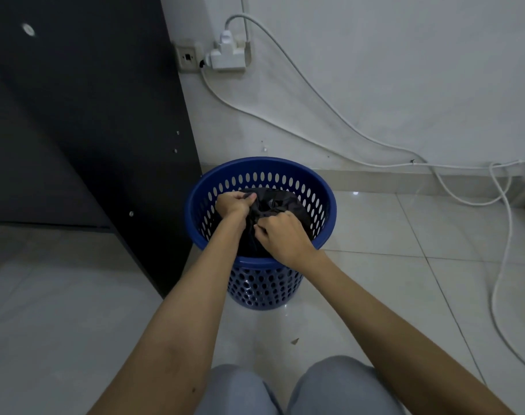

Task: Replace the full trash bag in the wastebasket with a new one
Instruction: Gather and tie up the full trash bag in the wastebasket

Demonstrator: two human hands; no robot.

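Floor (389,265): pale glossy tile, meeting a white wall (375,70) at a low skirting. Dark cabinet panel (90,115) stands at left, its corner just beside the wastebasket. Wastebasket (324,205): blue, round, perforated, upright on the floor near the wall. Black trash bag (288,205) sits inside it, top gathered below the rim. Left hand (232,203) curls around bunched bag plastic at the far-left side; right hand (280,236) pinches a fold nearer the front rim. Both fists closed on the bag. White cables (500,241) trail from a wall socket adapter (226,53) down across the floor at right. Small brown scrap (294,341) lies on the tile in front of the basket.
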